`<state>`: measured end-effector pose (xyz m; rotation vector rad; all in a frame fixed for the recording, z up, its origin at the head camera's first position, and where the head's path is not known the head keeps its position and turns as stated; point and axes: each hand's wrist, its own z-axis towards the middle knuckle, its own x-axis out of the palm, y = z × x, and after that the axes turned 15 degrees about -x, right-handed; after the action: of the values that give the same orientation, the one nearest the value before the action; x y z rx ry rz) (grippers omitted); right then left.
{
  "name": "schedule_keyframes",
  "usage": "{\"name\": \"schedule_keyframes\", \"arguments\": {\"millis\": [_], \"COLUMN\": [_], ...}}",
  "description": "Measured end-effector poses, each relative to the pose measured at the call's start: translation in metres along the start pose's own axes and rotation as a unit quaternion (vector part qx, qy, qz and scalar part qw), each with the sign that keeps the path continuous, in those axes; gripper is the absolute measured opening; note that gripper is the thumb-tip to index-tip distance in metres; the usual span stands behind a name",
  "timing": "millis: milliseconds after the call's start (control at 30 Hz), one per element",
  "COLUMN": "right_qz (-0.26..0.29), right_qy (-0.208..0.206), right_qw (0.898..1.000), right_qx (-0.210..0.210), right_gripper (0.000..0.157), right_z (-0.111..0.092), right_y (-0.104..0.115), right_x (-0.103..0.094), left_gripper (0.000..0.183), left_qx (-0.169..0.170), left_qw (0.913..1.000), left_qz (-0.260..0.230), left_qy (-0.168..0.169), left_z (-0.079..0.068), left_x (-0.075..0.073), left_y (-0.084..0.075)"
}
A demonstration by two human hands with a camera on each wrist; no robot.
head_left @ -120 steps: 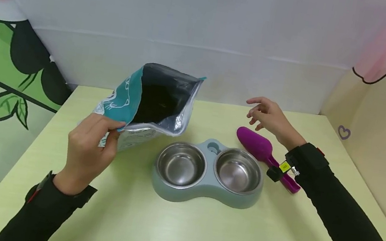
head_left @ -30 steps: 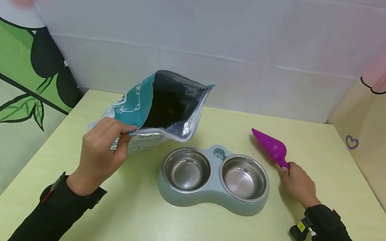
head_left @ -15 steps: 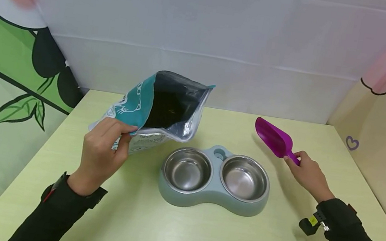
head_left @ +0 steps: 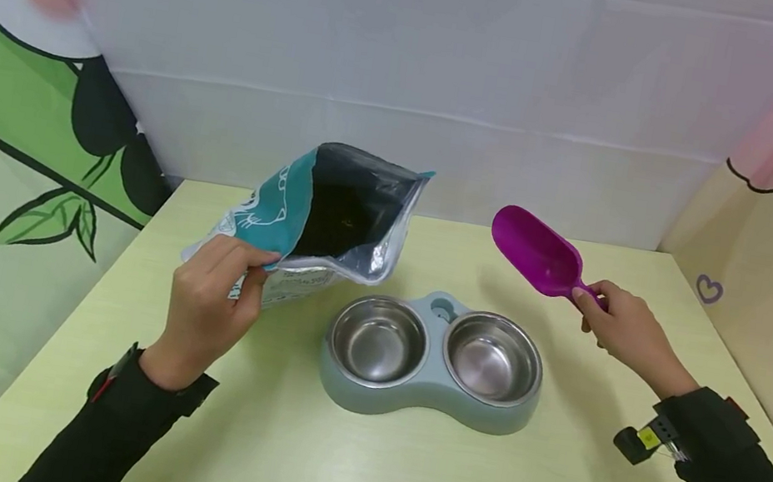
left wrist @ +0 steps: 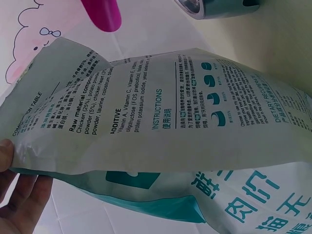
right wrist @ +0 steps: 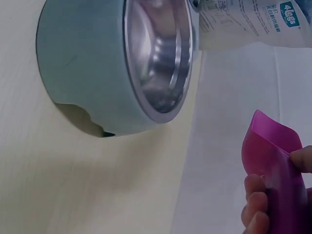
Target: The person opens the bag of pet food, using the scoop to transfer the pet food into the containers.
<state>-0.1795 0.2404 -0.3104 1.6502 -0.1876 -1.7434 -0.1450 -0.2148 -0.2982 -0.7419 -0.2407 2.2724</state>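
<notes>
My left hand [head_left: 213,302] pinches the near corner of an open pet food bag [head_left: 273,210], teal and white with a silver lining. The bag's mouth faces up toward the head camera, its inside dark. In the left wrist view the printed back of the bag [left wrist: 141,112] fills the frame. On the right, my right hand [head_left: 627,325] grips the handle of a purple scoop [head_left: 537,250], raised over the table with its hollow side up and nothing in it. The right wrist view shows fingers [right wrist: 256,202] curled round the scoop [right wrist: 282,190].
Between the hands stands a grey-blue double feeder [head_left: 436,350] with two steel bowls, the left bowl [head_left: 379,343] and the right bowl [head_left: 491,360], both bare inside. A pale wall covering [head_left: 458,75] rises behind the light yellow table [head_left: 335,469].
My right hand reached down, took the purple scoop by its handle, and lifted it off the table, turning its hollow side up. My left hand keeps holding the bag in place.
</notes>
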Motion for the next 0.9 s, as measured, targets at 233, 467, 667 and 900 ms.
{"name": "schedule_keyframes", "arguments": {"millis": [233,467,667,900], "right_qz": [-0.01,-0.01,-0.012,-0.03], "right_qy": [-0.001,-0.013,0.014,0.048], "right_qw": [0.999,0.998,0.997,0.995], "right_qx": [-0.031,-0.059,-0.08,-0.085], "right_gripper": [0.037,0.034,0.032,0.033], "right_z": [0.002,0.006,0.01,0.016], "right_y": [0.023,0.054,0.076,0.1], "right_x": [-0.016,-0.038,-0.055,-0.066], "left_gripper": [0.019,0.019,0.019,0.021], "left_qx": [-0.001,-0.001,-0.003,-0.009], "left_qw": [1.0,0.9999,0.9999,0.9999], "left_qz": [0.002,0.008,0.008,0.007], "left_qy": [0.004,0.007,0.01,0.011], "left_z": [0.0,0.001,0.002,0.002], "left_x": [-0.001,-0.003,-0.004,-0.005], "left_y": [-0.001,-0.001,-0.003,-0.005]}}
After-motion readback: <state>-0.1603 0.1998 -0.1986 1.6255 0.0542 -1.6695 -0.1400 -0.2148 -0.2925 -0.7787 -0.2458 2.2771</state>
